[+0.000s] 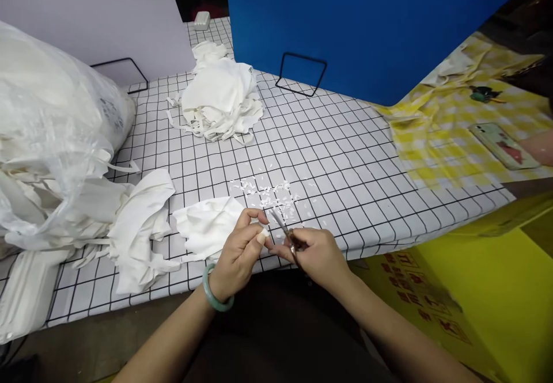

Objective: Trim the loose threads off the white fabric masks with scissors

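Observation:
My left hand (240, 250), with a green bangle on the wrist, pinches the edge of a white cloth piece (207, 227) at the table's front edge. My right hand (317, 251) is closed round small scissors (281, 227), whose blades point up and left toward the left fingertips. Small white clippings (272, 196) lie scattered on the grid-patterned tablecloth (337, 158) just beyond the hands.
A clear plastic bag full of white cloth pieces (47, 135) fills the left side, with loose pieces (138, 227) spilling out. A second white pile (220, 98) lies further back. Behind it stand a blue board (367, 20) and a white board (86, 8). A phone (503, 144) lies on yellow checked cloth at right.

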Available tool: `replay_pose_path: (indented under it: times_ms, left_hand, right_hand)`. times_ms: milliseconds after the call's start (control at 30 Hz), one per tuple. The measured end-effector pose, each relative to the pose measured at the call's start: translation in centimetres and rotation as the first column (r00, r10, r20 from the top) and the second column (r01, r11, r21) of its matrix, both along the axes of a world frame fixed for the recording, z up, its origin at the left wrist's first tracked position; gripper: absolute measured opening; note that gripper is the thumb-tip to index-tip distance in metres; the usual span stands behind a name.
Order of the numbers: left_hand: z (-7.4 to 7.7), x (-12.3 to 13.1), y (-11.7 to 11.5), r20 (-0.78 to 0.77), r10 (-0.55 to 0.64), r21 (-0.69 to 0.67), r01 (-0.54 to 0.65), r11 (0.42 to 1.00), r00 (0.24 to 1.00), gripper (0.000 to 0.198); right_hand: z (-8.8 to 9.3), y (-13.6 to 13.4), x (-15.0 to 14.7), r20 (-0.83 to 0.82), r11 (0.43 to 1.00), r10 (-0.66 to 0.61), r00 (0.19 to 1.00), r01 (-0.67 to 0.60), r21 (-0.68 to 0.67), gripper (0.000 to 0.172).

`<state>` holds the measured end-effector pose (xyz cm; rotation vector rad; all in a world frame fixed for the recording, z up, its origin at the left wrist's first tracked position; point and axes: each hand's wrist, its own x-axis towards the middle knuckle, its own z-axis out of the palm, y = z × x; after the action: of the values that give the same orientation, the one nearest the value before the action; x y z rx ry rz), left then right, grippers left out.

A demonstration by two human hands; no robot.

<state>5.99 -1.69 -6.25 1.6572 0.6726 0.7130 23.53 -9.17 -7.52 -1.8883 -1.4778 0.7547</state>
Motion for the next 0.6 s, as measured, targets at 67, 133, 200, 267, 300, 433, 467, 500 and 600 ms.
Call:
replay_pose_path:
  times_ms: [67,133,200,267,300,433,467,500,600]
  left_hand:
    - [0.4,-0.7,0.1,-0.025,0.030,-0.039,-0.031,0.999,0.999,0.038]
    - [1.2,-2.3,0.3,-0.053,0.059,-0.045,-0.062,0.997,0.997,0.039]
    - [2.0,-4.7,0.6,-0.105,0.152,0.041,-0.148,0.988,0.983,0.040]
    - [2.1,-7.3,0.9,-0.200,0.322,0.226,-0.276,0.934,0.925,0.035]
    - [1.9,-8.5,1.0,-0.261,0.406,0.322,-0.317,0.892,0.876,0.029]
    - [-0.6,-11.0,0.2,-0.444,0.458,0.451,-0.250,0.857,0.770,0.039]
    - [-1.0,-11.0,0.0,-0.446,0.424,0.434,-0.223,0.873,0.788,0.044]
    - [-1.1,-10.9,0.0,-0.432,0.397,0.417,-0.211,0.884,0.810,0.042]
    - [0.7,-9.6,2.3,-0.323,0.421,0.419,-0.271,0.866,0.848,0.030]
  right_hand:
    - [0.6,0.2,0.7,-0.059,0.999,-0.030,0.998,0.027,-0.041,0.044]
    - [1.3,0.5,1.0,-0.074,1.000,-0.016,0.997,0.016,-0.002,0.045]
    - [1.6,1.1,0.5,-0.100,0.998,0.055,0.993,-0.052,0.031,0.051]
    - [1.3,2.0,-1.1,-0.150,0.982,0.187,0.971,-0.185,0.028,0.052]
    - [0.8,2.6,-2.3,-0.171,0.967,0.255,0.952,-0.254,0.028,0.052]
    - [-1.0,5.2,-7.5,-0.148,0.922,0.387,0.910,-0.378,0.086,0.036]
    - [-1.2,5.9,-8.5,-0.124,0.919,0.392,0.911,-0.381,0.102,0.030]
    - [-1.1,6.6,-9.3,-0.106,0.915,0.397,0.912,-0.385,0.124,0.029]
    - [1.0,9.4,-10.1,-0.140,0.895,0.412,0.900,-0.371,0.248,0.025]
